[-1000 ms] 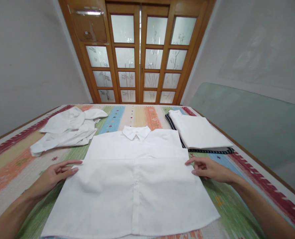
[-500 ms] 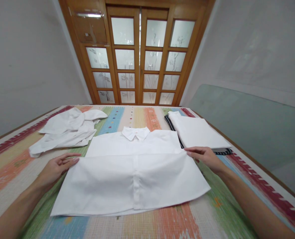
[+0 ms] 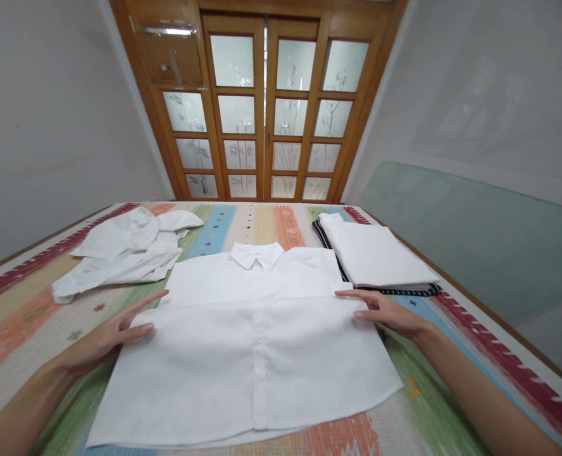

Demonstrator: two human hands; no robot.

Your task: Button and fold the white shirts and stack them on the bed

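Note:
A white button-up shirt point(image 3: 257, 361) lies front up with its collar at the far end. A crosswise fold runs below the chest, and the lower part spreads towards me. At the fold's left end is my left hand point(image 3: 112, 332), index finger stretched out and thumb apart, both at the cloth. My right hand point(image 3: 385, 311) is at the right end in much the same way, its index finger along the fold and thumb resting on the lower part. Neither hand grips the cloth.
A loose heap of white clothing point(image 3: 124, 250) lies at the far left. To the right is a stack of folded clothes point(image 3: 380, 253), white over black-striped. The striped tablecloth point(image 3: 6, 323) covers the table. A pale green board point(image 3: 466, 234) leans by the right wall.
The shirt's lower part has come down flatter, its hem nearer to me. Both hands have gone from pinching the fold's ends to fingers spread, with index fingers moved inward.

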